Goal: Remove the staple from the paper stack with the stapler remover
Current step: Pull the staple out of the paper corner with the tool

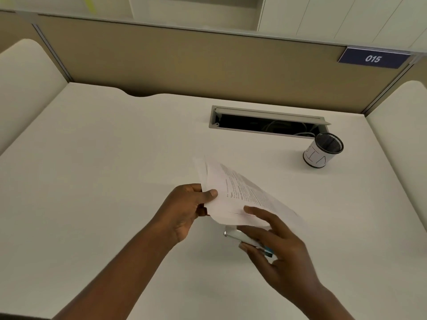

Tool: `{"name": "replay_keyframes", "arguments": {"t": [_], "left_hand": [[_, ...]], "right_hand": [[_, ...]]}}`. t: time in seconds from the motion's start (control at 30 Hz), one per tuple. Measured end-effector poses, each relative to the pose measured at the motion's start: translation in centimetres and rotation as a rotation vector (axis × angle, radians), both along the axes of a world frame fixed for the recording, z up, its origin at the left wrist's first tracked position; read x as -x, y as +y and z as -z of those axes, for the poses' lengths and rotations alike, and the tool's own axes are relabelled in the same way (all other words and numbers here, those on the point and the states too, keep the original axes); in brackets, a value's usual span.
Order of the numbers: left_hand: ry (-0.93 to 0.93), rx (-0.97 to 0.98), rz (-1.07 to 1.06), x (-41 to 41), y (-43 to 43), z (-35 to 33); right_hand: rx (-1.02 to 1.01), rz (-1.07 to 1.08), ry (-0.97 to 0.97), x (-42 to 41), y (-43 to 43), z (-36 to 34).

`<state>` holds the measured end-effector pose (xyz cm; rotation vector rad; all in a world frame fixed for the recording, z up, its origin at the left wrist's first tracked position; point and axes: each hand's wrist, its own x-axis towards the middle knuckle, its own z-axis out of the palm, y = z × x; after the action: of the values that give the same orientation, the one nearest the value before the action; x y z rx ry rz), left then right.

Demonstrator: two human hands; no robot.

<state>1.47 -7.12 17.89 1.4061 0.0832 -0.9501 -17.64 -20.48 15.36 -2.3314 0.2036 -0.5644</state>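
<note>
A printed paper stack [233, 192] is held above the white desk, tilted, with its near corner toward me. My left hand [187, 209] pinches its left edge between thumb and fingers. My right hand [275, 243] holds a metal staple remover with a blue end [240, 237] just under the stack's near edge, while its index finger rests on top of the paper. The staple itself is too small to make out.
A black mesh pen cup [323, 150] wrapped in white paper stands at the right. Behind the stack is an open cable slot [265, 122] in the desk [104, 169]. Beige partition walls enclose the desk, with a blue "015" plate [373, 58] at the upper right.
</note>
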Motion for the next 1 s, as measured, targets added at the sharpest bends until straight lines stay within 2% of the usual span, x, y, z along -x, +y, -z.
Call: {"name": "replay_keyframes", "arguments": {"t": [0.07, 0.13, 0.4, 0.73, 1.0], "left_hand": [[0.014, 0.028, -0.004, -0.1, 0.3, 0.2], [-0.002, 0.038, 0.009, -0.1, 0.4, 0.3], [-0.212, -0.067, 0.077, 0.7, 0.3, -0.1], [-0.364, -0.134, 0.038, 1.7, 0.6, -0.7], [-0.406, -0.136, 0.049, 2.7, 0.5, -1.1]], "right_hand": [[-0.177, 0.018, -0.041, 0.5, -0.4, -0.6], [-0.249, 0.075, -0.076, 0.4, -0.8, -1.1], [-0.145, 0.24, -0.053, -2.8, 0.2, 0.0], [-0.09, 0.207, -0.065, -3.1, 0.7, 0.6], [-0.099, 0.223, -0.104, -2.4, 1.0, 0.9]]}}
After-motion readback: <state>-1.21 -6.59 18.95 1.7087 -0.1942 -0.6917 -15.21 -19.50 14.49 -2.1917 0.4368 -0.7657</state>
